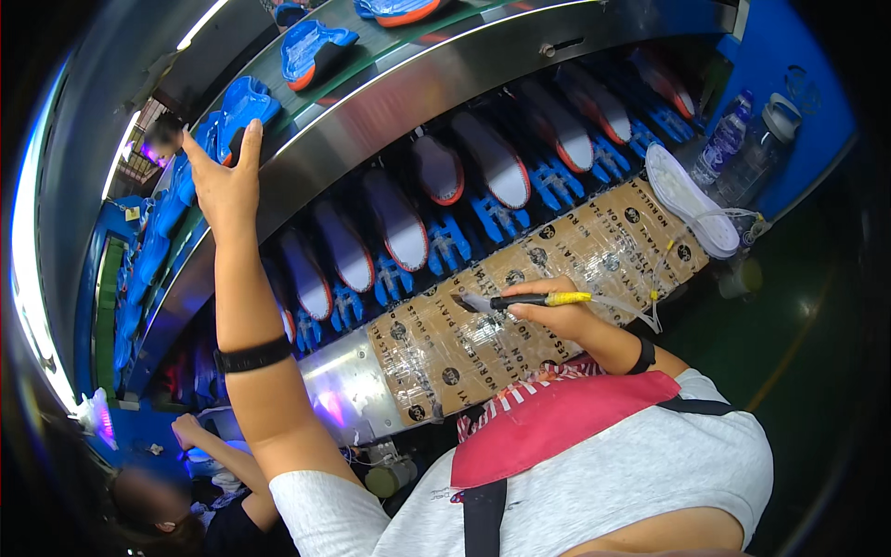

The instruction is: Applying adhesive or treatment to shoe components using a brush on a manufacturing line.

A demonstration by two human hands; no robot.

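My left hand [223, 181] reaches up to the conveyor at the upper left, its thumb and fingers spread apart. A blue shoe-shaped piece [246, 104] lies right behind the fingertips; I cannot tell whether they touch it. My right hand [555, 314] is closed around a brush [534, 300] with a black handle, a yellow-wrapped end and a thin pale tube. The brush's bristles point left, over a bench top covered in brown printed paper and clear film [464, 348]. Beyond the bench stand several shoes [399, 223], pale undersides facing me and red rims showing, among blue holders [448, 243].
A metal rail [390, 102] edges the green conveyor, which carries more blue pieces [311, 51] with orange parts. At the right end are a white sole-shaped tray [687, 200], a plastic bottle [724, 144] and a clear jug [766, 139]. Another person's arm [218, 446] is at lower left.
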